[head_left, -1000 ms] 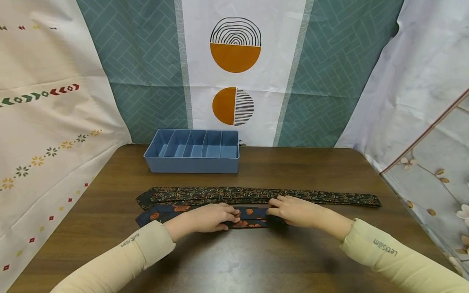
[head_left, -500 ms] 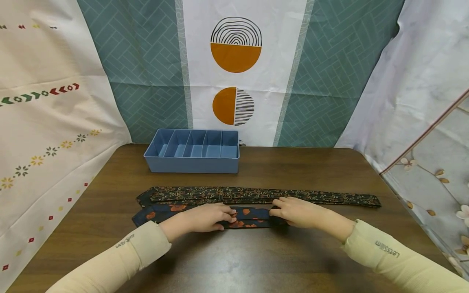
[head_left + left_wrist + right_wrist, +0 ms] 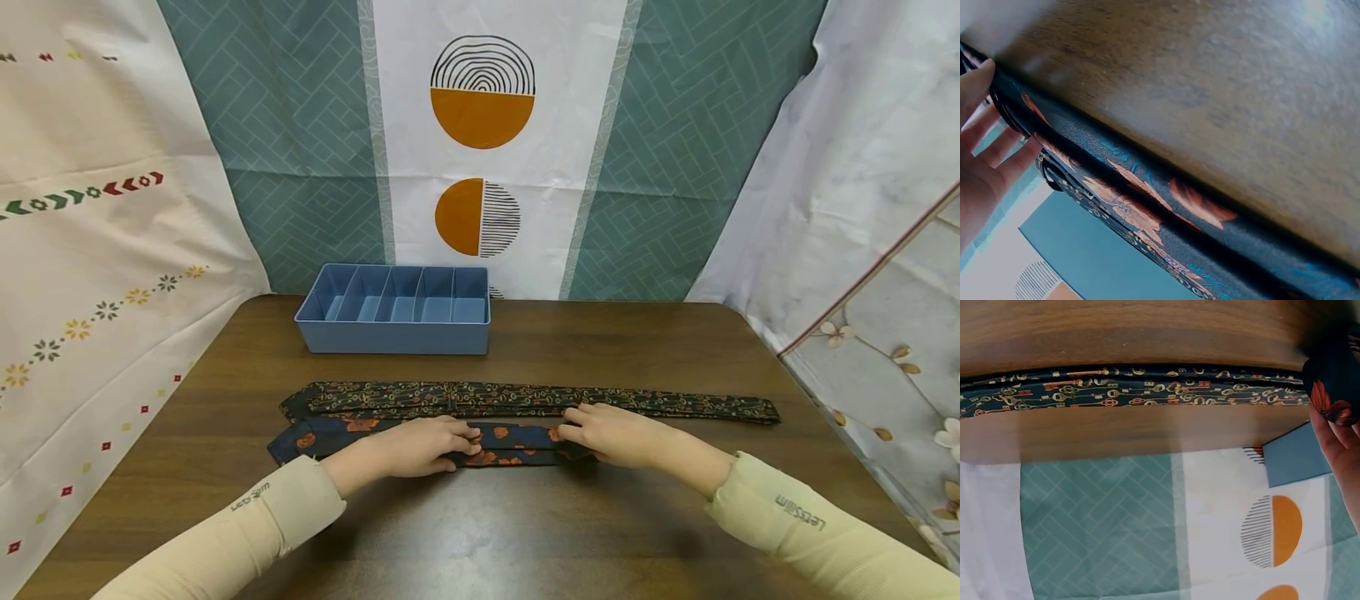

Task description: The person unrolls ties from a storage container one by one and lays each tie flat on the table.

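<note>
A dark navy necktie with orange flowers (image 3: 517,442) lies folded lengthwise across the table, its wide pointed end at the left. My left hand (image 3: 420,446) grips its middle; in the left wrist view the thumb is at the near edge and the fingers (image 3: 1022,156) at the far edge. My right hand (image 3: 618,435) holds the right end, where a dark bent fold of the floral tie (image 3: 1329,378) shows in the right wrist view. Just behind lies a longer black necktie with a key pattern (image 3: 517,398), stretched out straight. The fold's underside is hidden.
A blue box with several compartments (image 3: 397,337) stands at the back left of the brown wooden table (image 3: 600,350). Patterned cloths hang behind the table (image 3: 315,150) and along both sides.
My left hand has shifted slightly left, and the floral tie's wide end with it. My right hand has slid a little to the right. The key-pattern tie and the box stay put.
</note>
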Tool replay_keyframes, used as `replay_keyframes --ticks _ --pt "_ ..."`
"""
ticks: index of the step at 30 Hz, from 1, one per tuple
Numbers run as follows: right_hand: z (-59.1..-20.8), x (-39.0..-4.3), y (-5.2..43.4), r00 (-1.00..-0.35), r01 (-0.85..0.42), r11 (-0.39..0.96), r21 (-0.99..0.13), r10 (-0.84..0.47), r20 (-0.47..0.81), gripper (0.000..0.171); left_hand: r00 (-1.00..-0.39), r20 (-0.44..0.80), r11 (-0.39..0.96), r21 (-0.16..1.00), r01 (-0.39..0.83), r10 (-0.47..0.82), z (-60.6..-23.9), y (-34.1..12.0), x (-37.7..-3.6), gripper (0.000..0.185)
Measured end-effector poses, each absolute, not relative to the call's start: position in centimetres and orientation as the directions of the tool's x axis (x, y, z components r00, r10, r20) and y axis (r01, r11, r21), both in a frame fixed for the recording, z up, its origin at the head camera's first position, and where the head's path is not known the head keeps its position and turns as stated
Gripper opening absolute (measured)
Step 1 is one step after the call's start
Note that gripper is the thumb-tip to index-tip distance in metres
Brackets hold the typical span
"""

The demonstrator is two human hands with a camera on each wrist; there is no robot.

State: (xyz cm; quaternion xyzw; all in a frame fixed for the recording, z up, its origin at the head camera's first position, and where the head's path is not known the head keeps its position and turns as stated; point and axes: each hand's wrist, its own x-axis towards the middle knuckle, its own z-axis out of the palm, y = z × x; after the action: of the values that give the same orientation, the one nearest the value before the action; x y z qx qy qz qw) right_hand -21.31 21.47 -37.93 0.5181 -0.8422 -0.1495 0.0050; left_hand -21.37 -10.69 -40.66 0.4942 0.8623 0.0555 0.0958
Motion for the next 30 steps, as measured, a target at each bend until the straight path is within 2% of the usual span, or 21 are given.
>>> replay_keyframes --ticks 15,23,30 --pt "-38.3 -21.1 22.5 -0.457 -0.876 0.428 0.223 -0.884 -0.099 0.037 -0.498 -0.133 0.515 0.174 0.839 0.857 -39.9 -9.7 -21.8 0.028" --pt "-38.5 -21.0 23.1 -0.476 -0.868 0.447 0.217 -0.874 -0.101 0.039 -0.448 -0.060 0.452 0.107 0.886 0.892 -39.9 -8.8 -22.5 0.014" --pt "-38.3 -21.0 23.5 -0.483 -0.867 0.457 0.196 -0.869 -0.111 0.036 -0.440 -0.093 0.447 0.089 0.890 0.893 -40.0 -7.9 -22.8 0.028"
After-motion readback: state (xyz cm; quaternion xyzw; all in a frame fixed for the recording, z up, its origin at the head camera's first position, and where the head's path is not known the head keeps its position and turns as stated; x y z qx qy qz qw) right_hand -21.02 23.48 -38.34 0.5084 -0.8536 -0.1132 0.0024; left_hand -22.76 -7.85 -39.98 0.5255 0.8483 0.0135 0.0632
